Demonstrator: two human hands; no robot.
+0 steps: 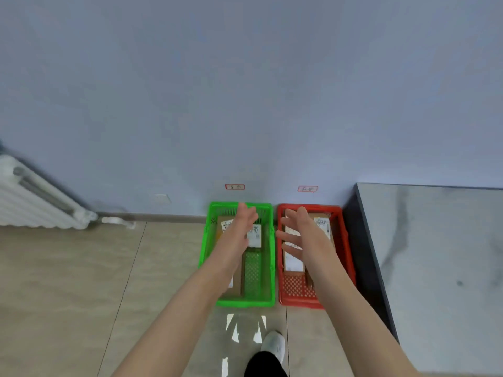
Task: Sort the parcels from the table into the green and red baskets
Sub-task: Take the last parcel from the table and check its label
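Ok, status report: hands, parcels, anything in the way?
Left hand open above green basket. Right hand open above red basket. Cardboard parcels in both baskets. Nothing in the way.

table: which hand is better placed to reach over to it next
Right, probably. The right hand is open over the red basket, which sits next to the table; the left hand is open over the green basket, one basket farther off.

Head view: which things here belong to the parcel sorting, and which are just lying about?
Job: green plastic basket; red plastic basket; brown cardboard parcels with white labels, inside both; grey marbled table; left hand, right hand, both open.
Just there: white ribbed radiator; white shoe.
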